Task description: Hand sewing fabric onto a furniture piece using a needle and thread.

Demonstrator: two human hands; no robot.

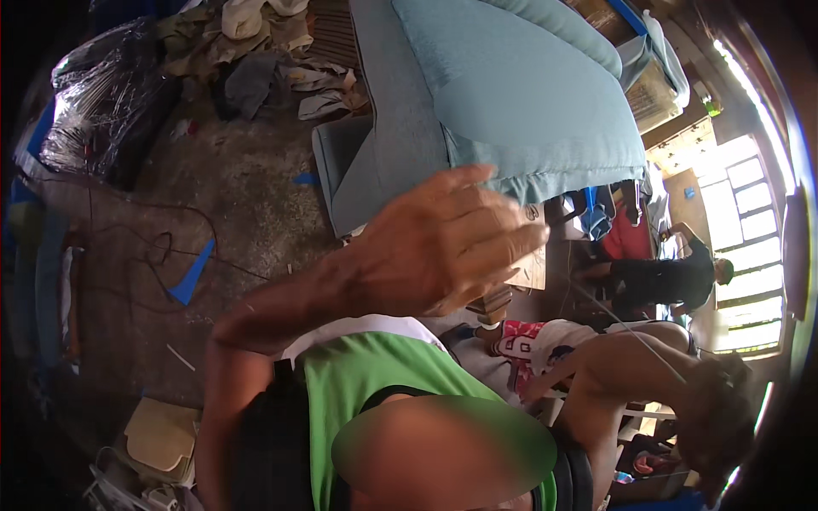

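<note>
My left hand (456, 243) is raised in front of the light blue sofa piece (528, 94), back of the hand showing. Its fingers are bent loosely and spread apart, with nothing visible in them. Upholstered in teal-blue fabric, the sofa piece has a plump cushion with a gathered edge just beyond my fingers. At the far right my right hand (720, 417) is lifted, elbow bent, dark and smeared. Its fingers cannot be made out. A thin pale line (630, 328) runs slantwise toward that hand; whether it is held there is hidden.
Cloth scraps (273, 77) lie heaped at the back left beside a plastic-wrapped bundle (106, 102). A cable (153, 255) and a blue strip (194, 272) are on the floor. On the right, one person in dark clothes (656, 281) stands by windows; another in a patterned jersey (537, 345) is closer.
</note>
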